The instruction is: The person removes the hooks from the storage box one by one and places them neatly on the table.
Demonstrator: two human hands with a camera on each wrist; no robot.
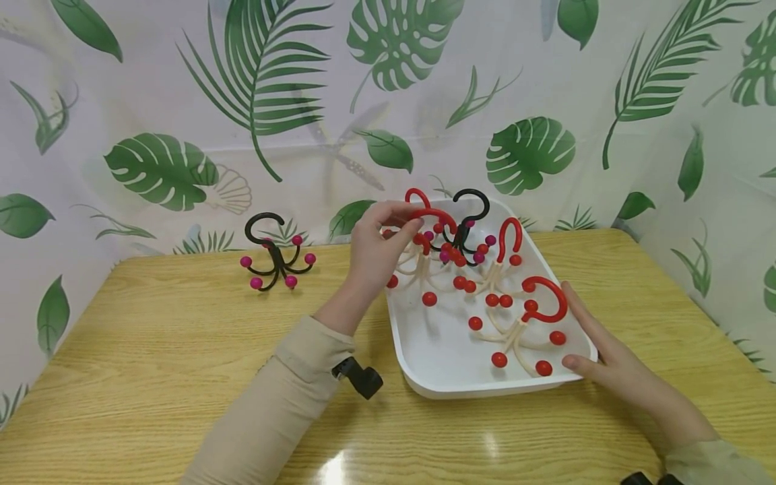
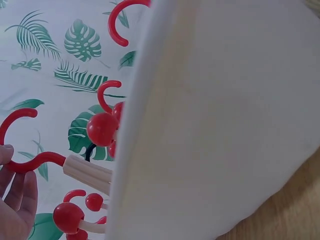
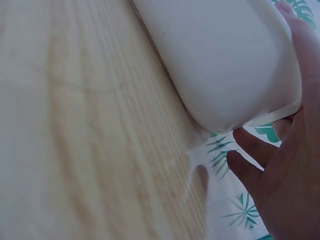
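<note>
My left hand (image 1: 376, 252) reaches over the left side of a white tray (image 1: 397, 340) and pinches the red hook (image 1: 445, 217) of a cream multi-armed hanger with red ball tips. In the left wrist view, thumb and fingers meet on that curved red hook (image 2: 42, 157), while the tray wall hides much of the hanger's arms. At the tray's near right corner, my right hand (image 1: 612, 367) grips the edge, thumb over the rim and fingers along the outside. Several similar hangers with red hooks (image 1: 553, 316) lie in the tray, along with a black hanger (image 1: 462, 236) with magenta tips.
Another black hanger (image 1: 276, 257) with magenta balls stands on the wooden table (image 1: 182, 350), left of the tray. A leaf-patterned cloth (image 1: 424, 135) rises behind the table and along its sides. Dark cameras are strapped at both wrists.
</note>
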